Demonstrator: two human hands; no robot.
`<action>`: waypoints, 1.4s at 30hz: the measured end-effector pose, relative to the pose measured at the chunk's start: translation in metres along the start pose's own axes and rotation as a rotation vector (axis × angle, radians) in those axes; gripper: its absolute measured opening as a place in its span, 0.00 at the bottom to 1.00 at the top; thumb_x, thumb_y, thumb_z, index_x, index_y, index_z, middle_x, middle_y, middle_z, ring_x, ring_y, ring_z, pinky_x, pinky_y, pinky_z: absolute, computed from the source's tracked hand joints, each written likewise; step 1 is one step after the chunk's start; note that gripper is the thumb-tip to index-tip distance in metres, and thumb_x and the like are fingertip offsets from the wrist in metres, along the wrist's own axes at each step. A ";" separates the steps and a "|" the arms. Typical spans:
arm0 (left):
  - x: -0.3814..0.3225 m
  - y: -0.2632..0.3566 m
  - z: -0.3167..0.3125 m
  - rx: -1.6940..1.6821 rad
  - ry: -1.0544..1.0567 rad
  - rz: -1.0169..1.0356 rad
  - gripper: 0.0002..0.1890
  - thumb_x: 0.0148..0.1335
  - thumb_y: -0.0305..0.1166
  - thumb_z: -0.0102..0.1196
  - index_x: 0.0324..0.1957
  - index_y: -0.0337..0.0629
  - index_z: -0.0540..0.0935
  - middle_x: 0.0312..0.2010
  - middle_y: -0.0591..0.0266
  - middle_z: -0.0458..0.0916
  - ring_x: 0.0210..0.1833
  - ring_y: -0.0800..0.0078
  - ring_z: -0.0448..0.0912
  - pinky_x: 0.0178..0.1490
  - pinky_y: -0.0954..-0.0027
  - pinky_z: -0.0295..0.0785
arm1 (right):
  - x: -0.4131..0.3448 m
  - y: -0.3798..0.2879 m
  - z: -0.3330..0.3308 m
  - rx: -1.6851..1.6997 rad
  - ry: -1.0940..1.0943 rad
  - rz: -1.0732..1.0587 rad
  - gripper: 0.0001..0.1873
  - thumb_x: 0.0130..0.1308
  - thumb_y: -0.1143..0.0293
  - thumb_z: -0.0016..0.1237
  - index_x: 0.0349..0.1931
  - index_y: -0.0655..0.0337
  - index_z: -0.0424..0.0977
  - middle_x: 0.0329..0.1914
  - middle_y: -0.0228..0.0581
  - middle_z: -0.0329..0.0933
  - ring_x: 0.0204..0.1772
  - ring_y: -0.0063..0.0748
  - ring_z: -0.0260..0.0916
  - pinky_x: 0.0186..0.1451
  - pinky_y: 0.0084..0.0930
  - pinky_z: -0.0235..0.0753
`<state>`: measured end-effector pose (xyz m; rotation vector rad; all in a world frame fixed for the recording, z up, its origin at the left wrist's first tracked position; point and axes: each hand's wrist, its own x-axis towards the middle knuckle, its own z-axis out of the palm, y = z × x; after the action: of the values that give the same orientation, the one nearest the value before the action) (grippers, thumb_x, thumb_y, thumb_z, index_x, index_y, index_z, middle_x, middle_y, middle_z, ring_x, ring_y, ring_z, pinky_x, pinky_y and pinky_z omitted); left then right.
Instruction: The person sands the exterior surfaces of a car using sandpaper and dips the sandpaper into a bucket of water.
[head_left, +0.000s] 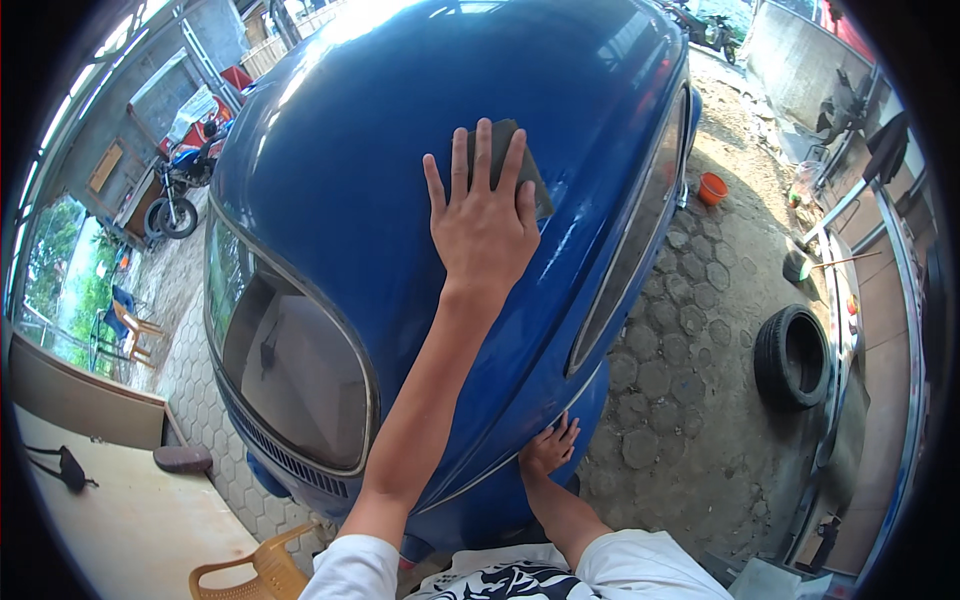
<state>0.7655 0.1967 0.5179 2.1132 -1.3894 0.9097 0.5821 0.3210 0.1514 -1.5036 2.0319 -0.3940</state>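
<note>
A blue rounded car body (420, 82), shaped like a Volkswagen Beetle, fills the middle of the view. My left hand (484, 225) lies flat on its roof with spread fingers, pressing down a dark grey-olive sheet that looks like sandpaper (541, 196). Part of that sheet is hidden under the fingers and palm. Lower down, my right hand (551, 448) rests on the bodywork near the fender seam, fingers slightly apart and nothing visible in it. The rear window (300, 367) is left of my left forearm; a side window (637, 240) runs along the right.
On the paved floor to the right are a tire (793, 357) and an orange bucket (712, 188). A plastic chair (262, 574) and a pale board surface (135, 517) are at lower left. A motorcycle (178, 196) stands farther back.
</note>
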 end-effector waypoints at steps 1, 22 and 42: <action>0.000 0.004 0.008 -0.022 0.005 0.022 0.25 0.72 0.42 0.43 0.71 0.63 0.67 0.73 0.60 0.62 0.77 0.57 0.56 0.76 0.35 0.41 | 0.002 0.005 0.002 -0.026 -0.004 -0.004 0.28 0.75 0.63 0.32 0.74 0.41 0.54 0.82 0.29 0.44 0.84 0.34 0.38 0.80 0.45 0.40; -0.150 0.026 -0.029 -0.107 -0.259 0.006 0.24 0.68 0.42 0.49 0.66 0.69 0.74 0.73 0.64 0.64 0.76 0.60 0.59 0.74 0.33 0.42 | 0.006 0.014 0.004 -0.026 0.085 0.001 0.27 0.74 0.65 0.33 0.73 0.41 0.57 0.81 0.28 0.46 0.83 0.34 0.40 0.80 0.44 0.42; -0.191 0.027 -0.039 0.014 -0.271 -0.041 0.30 0.69 0.46 0.50 0.71 0.53 0.68 0.73 0.69 0.64 0.77 0.67 0.57 0.75 0.33 0.38 | 0.009 0.013 -0.001 0.005 0.054 0.008 0.27 0.73 0.63 0.34 0.73 0.42 0.57 0.81 0.30 0.46 0.83 0.33 0.39 0.80 0.45 0.40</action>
<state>0.6772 0.3315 0.4053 2.3342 -1.4642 0.6364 0.5693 0.3170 0.1424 -1.4968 2.0758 -0.4409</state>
